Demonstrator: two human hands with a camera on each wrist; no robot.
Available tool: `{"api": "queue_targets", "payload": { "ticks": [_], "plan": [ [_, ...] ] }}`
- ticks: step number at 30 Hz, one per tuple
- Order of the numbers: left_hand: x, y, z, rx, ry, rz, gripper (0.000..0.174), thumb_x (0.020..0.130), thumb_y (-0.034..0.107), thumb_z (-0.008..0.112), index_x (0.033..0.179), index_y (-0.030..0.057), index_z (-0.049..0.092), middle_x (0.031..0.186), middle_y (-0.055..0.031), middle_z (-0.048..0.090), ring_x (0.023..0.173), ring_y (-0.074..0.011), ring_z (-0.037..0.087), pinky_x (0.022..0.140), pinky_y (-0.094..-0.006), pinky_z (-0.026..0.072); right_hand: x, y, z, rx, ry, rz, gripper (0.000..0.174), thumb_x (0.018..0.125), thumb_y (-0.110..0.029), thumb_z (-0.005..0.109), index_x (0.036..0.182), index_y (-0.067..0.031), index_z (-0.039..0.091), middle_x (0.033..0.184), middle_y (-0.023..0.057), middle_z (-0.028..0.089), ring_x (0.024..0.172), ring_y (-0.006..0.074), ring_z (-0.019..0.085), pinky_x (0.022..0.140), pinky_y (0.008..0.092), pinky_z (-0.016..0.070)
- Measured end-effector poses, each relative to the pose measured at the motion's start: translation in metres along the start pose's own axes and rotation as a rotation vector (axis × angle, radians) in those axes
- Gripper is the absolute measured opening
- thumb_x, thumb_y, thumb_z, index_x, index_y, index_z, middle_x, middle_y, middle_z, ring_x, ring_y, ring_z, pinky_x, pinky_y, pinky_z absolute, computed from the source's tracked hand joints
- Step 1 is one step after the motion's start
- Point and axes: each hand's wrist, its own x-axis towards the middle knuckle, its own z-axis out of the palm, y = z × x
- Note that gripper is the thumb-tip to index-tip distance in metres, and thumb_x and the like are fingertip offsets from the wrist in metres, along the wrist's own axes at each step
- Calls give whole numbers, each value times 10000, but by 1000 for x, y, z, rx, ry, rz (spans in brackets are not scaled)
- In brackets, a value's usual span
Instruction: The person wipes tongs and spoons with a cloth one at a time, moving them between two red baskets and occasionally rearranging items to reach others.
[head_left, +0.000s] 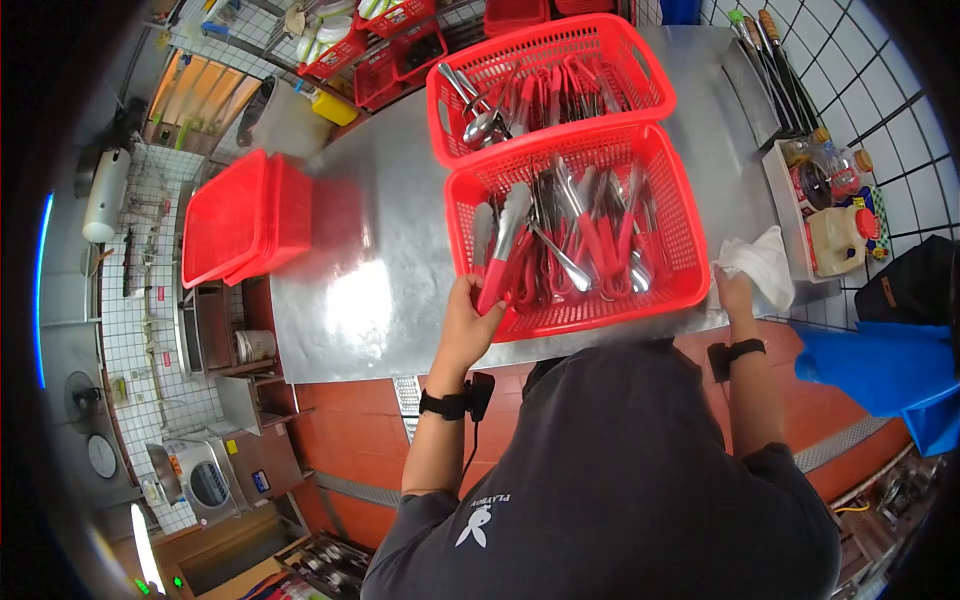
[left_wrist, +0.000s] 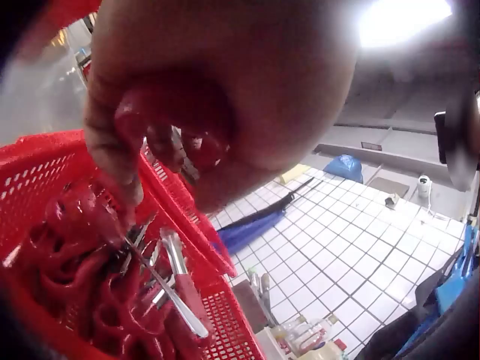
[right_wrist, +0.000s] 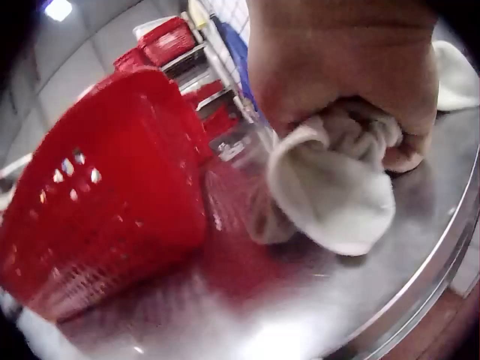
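At the near left corner of the front red basket (head_left: 605,317), my left hand (head_left: 468,328) grips a pair of tongs (head_left: 514,212) by its red handle, the metal end slanting up and away over the basket. The handle's red looped end (left_wrist: 171,101) shows inside the curled fingers in the left wrist view. More red-handled tongs (head_left: 605,245) and a few metal spoons (head_left: 565,260) lie jumbled in that basket. To the basket's right, my right hand (head_left: 737,295) clutches a bunched white cloth (right_wrist: 334,191) on the steel table (head_left: 400,240).
Behind stands a second red basket (head_left: 650,75) of utensils. Stacked red bins (head_left: 228,225) sit at the table's left. A white container of bottles (head_left: 790,205) borders the right edge by the grid wall. Long-handled tools (head_left: 785,80) stand at the back right.
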Motion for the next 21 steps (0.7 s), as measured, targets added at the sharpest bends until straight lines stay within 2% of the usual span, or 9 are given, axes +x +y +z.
{"api": "queue_targets", "payload": {
  "ticks": [1, 3, 5, 8, 11, 15, 18, 20, 21],
  "plan": [
    [5, -1, 0, 46, 8, -4, 316, 799, 41, 661, 1068, -4, 501, 969, -100, 567, 914, -203, 564, 834, -311, 452, 2, 0, 3, -17, 11, 12, 491, 834, -346, 651, 1136, 37, 590, 1109, 306, 603, 1081, 457, 549, 896, 444, 442],
    [14, -6, 3, 95, 11, -1, 342, 793, 52, 677, 1083, -9, 506, 1004, -119, 564, 951, -225, 569, 858, -323, 451, -1, -2, 1, -27, 22, 6, 485, 837, -353, 645, 1122, 36, 597, 1099, 302, 609, 1068, 457, 556, 891, 452, 444],
    [23, -12, 9, 237, 19, 63, 409, 769, 69, 701, 1120, -19, 510, 1106, -176, 542, 1046, -293, 555, 912, -361, 442, -8, -11, -8, -42, 35, -2, 480, 839, -361, 639, 1108, 36, 604, 1088, 298, 615, 1056, 458, 562, 885, 459, 446],
    [34, 1, 15, 395, -5, 52, 456, 747, 90, 707, 1145, -18, 513, 1163, -218, 514, 1104, -358, 525, 947, -390, 431, -15, -20, -18, -62, -22, -4, 482, 844, -368, 634, 1105, 36, 602, 1084, 301, 614, 1048, 456, 566, 882, 467, 447],
    [38, 25, 22, 491, 10, 47, 473, 746, 110, 699, 1166, -8, 516, 1186, -224, 504, 1107, -381, 523, 948, -405, 437, -14, -20, -18, -56, -62, 28, 491, 846, -367, 634, 1125, 35, 590, 1099, 298, 610, 1049, 453, 566, 885, 467, 447],
    [41, 36, 25, 510, -2, 1, 460, 756, 118, 684, 1168, 0, 518, 1184, -219, 503, 1112, -385, 517, 951, -411, 438, -13, -13, -8, -53, -6, 5, 480, 846, -350, 643, 1122, 39, 590, 1109, 301, 605, 1068, 451, 559, 895, 458, 443],
    [40, 33, 26, 545, 2, 56, 447, 762, 124, 682, 1160, 0, 519, 1172, -213, 505, 1028, -358, 564, 908, -407, 466, -13, -12, -10, -27, 7, -21, 481, 845, -337, 646, 1132, 43, 584, 1108, 306, 604, 1072, 456, 555, 899, 457, 441],
    [38, 39, 27, 434, -1, -22, 443, 766, 133, 685, 1156, 4, 520, 1160, -208, 508, 916, -323, 604, 854, -399, 491, -14, -10, -10, -22, -1, -24, 484, 844, -332, 648, 1139, 45, 580, 1110, 309, 602, 1075, 459, 553, 902, 457, 439],
    [37, 37, 26, 431, 2, -19, 443, 766, 133, 685, 1156, 4, 520, 1160, -208, 508, 916, -323, 604, 854, -399, 491, -13, -8, -7, 16, 30, -69, 488, 843, -332, 648, 1140, 49, 578, 1111, 311, 600, 1076, 460, 552, 901, 458, 439]
  ]
}}
